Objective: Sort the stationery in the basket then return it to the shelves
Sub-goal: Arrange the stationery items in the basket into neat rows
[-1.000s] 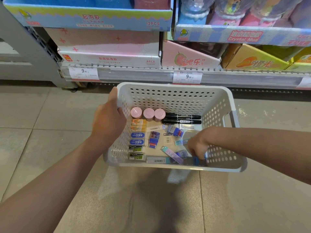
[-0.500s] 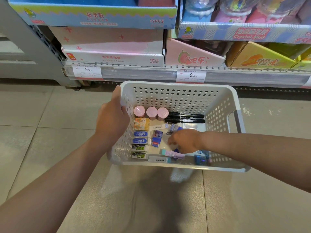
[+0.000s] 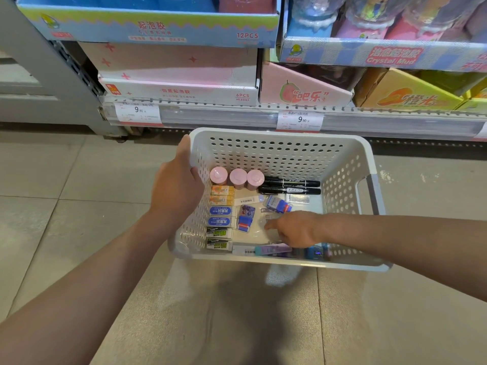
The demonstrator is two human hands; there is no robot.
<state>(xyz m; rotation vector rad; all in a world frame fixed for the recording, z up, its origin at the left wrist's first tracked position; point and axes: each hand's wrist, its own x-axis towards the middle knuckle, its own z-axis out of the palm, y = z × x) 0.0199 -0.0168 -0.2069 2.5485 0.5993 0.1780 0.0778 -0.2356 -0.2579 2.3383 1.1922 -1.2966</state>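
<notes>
In the head view, a white perforated basket (image 3: 276, 156) is seen on the tiled floor (image 3: 66, 193), just in front of the lowest shelf (image 3: 237, 115). Its left rim is gripped by the left hand (image 3: 176, 191), thumb hooked inside. Inside, three pink tubes (image 3: 237, 176) and two black markers (image 3: 291, 187) are lined along the far wall, and boxed erasers (image 3: 220, 218) are stacked down the left side. The right hand (image 3: 295, 229) is lowered near the front wall, fingers extended onto a clear packet (image 3: 266, 219).

left hand (image 3: 177, 188) curled in grip, right hand (image 3: 295, 229) palm down, fingers extended.
</notes>
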